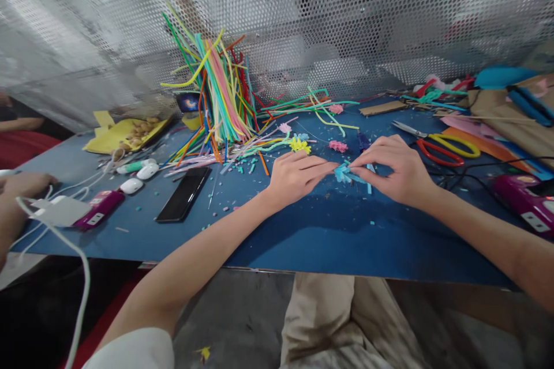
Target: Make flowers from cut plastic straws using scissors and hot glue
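Observation:
A small light-blue fuzzy piece [343, 173] is held between my two hands over the blue table. My left hand [298, 176] pinches its left side with fingertips pressed together. On the other side, thumb and index finger of my right hand [393, 172] close on it. A light-blue strip hangs by the right fingertips. Just behind lie a yellow fuzzy piece [300, 145], a pink one [337, 146] and a pale pink one [284, 127]. Small cut bits are scattered around.
A tall bundle of coloured pipe cleaners [220, 86] stands at the back left. A black phone [183, 195], a purple device [99, 207] and white cables lie left. Scissors [448, 147] lie right. Another person's hand [26, 184] rests at far left. The table's front edge [277, 270] is near.

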### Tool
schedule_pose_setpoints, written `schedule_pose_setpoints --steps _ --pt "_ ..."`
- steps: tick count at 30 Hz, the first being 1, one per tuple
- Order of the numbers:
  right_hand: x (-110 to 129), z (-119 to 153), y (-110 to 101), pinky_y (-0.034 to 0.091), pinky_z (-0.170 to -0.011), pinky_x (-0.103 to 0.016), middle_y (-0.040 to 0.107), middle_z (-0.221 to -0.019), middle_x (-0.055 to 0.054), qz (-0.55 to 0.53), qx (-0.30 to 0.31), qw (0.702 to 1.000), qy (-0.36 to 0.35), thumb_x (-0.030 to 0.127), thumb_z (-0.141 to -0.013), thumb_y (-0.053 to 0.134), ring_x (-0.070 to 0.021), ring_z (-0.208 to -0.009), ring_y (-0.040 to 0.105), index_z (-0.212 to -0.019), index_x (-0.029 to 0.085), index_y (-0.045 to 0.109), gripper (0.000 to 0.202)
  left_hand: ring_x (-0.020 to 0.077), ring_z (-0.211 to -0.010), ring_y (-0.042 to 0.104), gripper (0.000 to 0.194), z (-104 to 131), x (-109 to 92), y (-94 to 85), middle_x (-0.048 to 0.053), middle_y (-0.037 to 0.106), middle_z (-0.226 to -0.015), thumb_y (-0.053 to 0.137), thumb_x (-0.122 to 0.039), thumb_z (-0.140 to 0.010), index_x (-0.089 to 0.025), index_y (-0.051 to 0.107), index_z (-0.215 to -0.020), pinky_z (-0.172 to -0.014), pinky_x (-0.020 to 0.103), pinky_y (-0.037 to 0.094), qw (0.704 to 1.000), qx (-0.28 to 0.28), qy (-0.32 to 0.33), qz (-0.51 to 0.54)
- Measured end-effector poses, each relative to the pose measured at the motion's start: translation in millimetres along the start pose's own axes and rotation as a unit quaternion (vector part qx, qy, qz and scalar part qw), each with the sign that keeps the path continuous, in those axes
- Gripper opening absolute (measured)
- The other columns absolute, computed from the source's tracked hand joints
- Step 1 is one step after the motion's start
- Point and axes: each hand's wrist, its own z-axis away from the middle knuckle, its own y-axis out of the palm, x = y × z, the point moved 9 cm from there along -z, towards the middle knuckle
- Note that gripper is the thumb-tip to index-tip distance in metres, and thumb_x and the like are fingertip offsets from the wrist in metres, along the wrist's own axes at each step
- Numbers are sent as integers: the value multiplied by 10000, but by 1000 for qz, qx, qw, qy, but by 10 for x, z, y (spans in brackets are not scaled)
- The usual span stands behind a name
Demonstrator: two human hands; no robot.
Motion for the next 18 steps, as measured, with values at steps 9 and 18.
schedule_pose_setpoints --steps 9,18 --pt "-185 1 -73 465 -767 -369 732 -871 -21 -40 0 997 66 335 -945 548 -179 -761 648 -1030 251 671 171 115 -770 651 200 -30 22 24 -2 766 -931 601 -356 -960 -294 759 -1067 -682 277 412 999 14 -21 20" --pt "-1478 338 -56 439 -791 -407 685 -1163 -180 286 194 897 274 376 -942 489 -325 -1040 629 -1266 149 592 409 113 -798 657 191 -31 129 20 -25 766 -909 601 -358 -965 -310 756 -1065 -703 270 391 998 -8 -53 16"
